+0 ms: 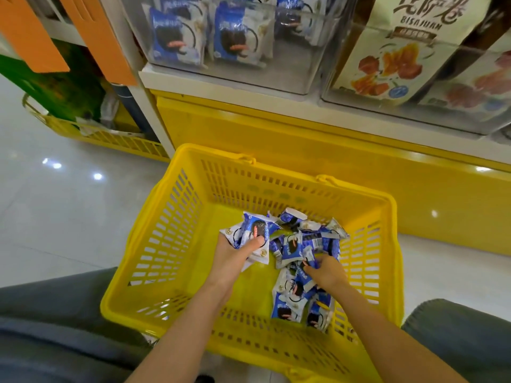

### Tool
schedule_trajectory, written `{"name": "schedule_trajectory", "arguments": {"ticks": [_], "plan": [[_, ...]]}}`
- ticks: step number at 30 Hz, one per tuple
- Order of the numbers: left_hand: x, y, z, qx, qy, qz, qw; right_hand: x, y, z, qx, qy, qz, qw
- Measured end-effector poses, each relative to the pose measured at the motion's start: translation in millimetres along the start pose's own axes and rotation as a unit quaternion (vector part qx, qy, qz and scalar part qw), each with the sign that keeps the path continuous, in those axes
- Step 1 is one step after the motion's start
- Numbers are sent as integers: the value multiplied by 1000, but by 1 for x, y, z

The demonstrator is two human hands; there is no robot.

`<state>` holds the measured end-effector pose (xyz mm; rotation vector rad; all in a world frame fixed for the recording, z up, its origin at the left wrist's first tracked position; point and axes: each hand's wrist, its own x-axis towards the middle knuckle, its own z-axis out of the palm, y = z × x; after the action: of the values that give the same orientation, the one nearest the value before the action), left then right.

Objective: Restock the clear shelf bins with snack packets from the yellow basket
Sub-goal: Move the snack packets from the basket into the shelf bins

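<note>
Clamped under my thumb, a bundle of blue-and-white snack packets [250, 230] sits in my left hand [235, 254], fanned out over the left half of the yellow basket [166, 244]. My right hand [327, 270] is down in the loose heap [293, 297] on the basket's right side, fingers curled, pinching the edge of one packet [307, 257] between thumb and fingertips. Each packet looks light, puffed and crinkly, and I judge the film to be slick, so a stack of them will want to slide apart if I only squeeze the middle. Better to take hold at the crimped end seams, where the film is flat and stiff, and keep my thumb across the whole fan. The biscuits inside probably crack under a hard squeeze, so I hold firm rather than tight. Up on the shelf, the clear bin [290, 64] with the same blue packets stands only partly filled, well apart from my hands, and that is where this handful belongs
</note>
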<state>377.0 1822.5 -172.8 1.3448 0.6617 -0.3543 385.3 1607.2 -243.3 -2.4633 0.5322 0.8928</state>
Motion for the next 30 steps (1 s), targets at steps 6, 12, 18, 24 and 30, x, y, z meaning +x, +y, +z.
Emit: {"name": "schedule_trajectory", "arguments": {"ticks": [6, 12, 18, 24, 30], "plan": [[-19, 11, 1, -54, -2, 1, 999, -20, -13, -27, 174, 31, -6, 984], [-51, 42, 9, -104, -52, 25, 993, -71, -63, -64, 391, -30, -69, 917], [-70, 80, 10, -179, 28, 135, 974, -122, -101, -94, 597, -91, -139, 785], [-88, 117, 4, -224, 27, 200, 953, -156, -123, -108, 602, -79, -204, 768], [-97, 139, 3, -215, 0, 232, 949, -180, -145, -117, 440, 15, -248, 863]]}}
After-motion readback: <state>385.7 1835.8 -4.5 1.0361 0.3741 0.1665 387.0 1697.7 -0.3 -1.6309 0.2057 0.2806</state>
